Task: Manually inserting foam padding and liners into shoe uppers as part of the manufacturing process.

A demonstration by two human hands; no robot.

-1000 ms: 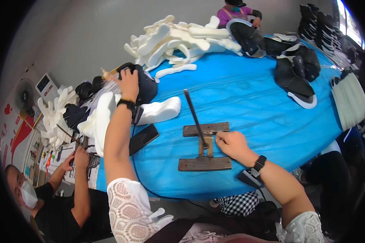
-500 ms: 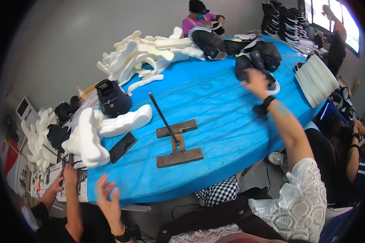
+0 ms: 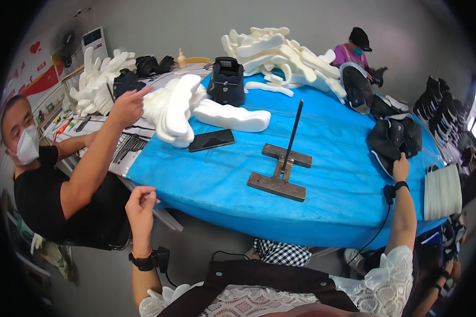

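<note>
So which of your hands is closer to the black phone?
Left. The left hand is left of the phone, toward the body; the right hand is far right, at a black piece.

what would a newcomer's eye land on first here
Probably the heap of white pieces at the far side of the blue-covered table. Next, perhaps, the dark rod rising from an H-shaped base nearer the person, then the right hand touching black items at the table's right.
</note>
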